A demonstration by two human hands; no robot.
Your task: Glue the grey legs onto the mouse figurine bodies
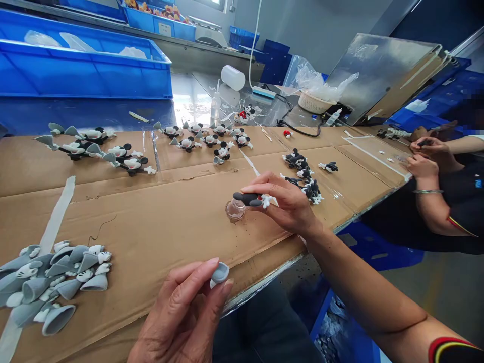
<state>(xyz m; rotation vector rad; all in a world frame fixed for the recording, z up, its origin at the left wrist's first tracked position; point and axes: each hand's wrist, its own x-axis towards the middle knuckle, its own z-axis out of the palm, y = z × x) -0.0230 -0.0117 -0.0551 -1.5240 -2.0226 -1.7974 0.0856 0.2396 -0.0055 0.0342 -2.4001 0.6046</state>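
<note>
Pinched between the thumb and fingers of my left hand [185, 312] is a small grey cone piece [220, 273], its wide end facing up. My right hand [289, 201] grips a black Mickey Mouse figure part [251, 198] with a white gloved hand showing at its side. That part is held over a small clear cup [235, 210] on the cardboard; whether it touches the cup I cannot tell. To the left lies a pile of grey cone pieces [68, 290] with white gloves. Right of the cup sit several black figure parts [297, 160], partly behind my right hand.
Rows of joined Mickey figures [187, 143] stand along the cardboard's far side. Behind them are a large blue crate [86, 75], a squeeze bottle [216, 107] and a white basket [315, 102]. At right, a co-worker's hands [427, 156] work at the same table.
</note>
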